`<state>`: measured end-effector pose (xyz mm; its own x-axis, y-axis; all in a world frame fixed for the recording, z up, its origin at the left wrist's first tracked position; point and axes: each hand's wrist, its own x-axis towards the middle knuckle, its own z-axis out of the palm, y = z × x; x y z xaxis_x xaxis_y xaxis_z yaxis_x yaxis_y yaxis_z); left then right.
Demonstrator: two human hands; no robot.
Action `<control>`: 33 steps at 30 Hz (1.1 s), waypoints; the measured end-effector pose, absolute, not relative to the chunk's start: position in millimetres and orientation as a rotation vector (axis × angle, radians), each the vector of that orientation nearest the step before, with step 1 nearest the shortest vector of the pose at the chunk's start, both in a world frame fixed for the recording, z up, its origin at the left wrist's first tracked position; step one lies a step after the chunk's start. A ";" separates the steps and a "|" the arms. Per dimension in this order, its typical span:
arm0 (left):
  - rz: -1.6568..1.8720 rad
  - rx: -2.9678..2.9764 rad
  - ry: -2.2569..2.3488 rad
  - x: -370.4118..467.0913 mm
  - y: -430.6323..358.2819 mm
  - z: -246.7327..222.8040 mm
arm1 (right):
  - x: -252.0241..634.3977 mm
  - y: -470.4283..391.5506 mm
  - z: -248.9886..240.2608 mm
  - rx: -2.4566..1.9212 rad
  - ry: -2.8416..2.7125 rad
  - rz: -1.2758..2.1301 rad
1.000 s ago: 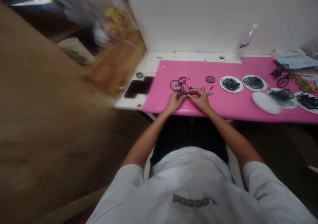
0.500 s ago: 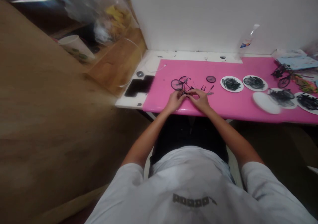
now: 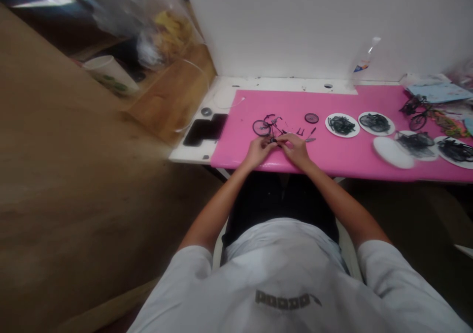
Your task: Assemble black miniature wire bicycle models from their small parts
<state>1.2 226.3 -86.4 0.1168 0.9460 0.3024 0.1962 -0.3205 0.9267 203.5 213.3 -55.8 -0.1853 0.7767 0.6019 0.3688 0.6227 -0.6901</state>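
Observation:
A small black model bicycle, with one wheel at its left end, lies on the pink mat. Just below it, my left hand and my right hand meet at the fingertips. Both have their fingers pinched on a small dark part, mostly covered by the fingers. It touches or overlaps the bicycle's lower end; which of these I cannot tell. A loose black wheel lies to the right, above small black pieces and a thin tool.
White plates of black parts stand on the right, beside a white oval lid or plate. Another model bicycle is at the far right. Two dark phones lie left. A clear bottle stands by the wall.
The whole view has shifted slightly. My hands stay together at the same spot below the bicycle, with only small finger movements.

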 end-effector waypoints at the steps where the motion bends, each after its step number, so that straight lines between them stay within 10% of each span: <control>1: 1.264 1.650 1.132 1.0 226.8 -87.4 | 203.3 213.7 -56.4 -0.920 -1.788 0.480; 33: 1.319 1.513 1.109 -0.2 231.0 -88.7 | 255.8 240.6 -58.6 -1.271 -2.267 0.223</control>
<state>-0.2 231.0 -88.7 0.0621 0.9616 0.2673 0.0989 -0.2724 0.9571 255.8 240.6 -58.6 -0.4193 0.8317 0.3640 0.7446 0.5444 -0.3861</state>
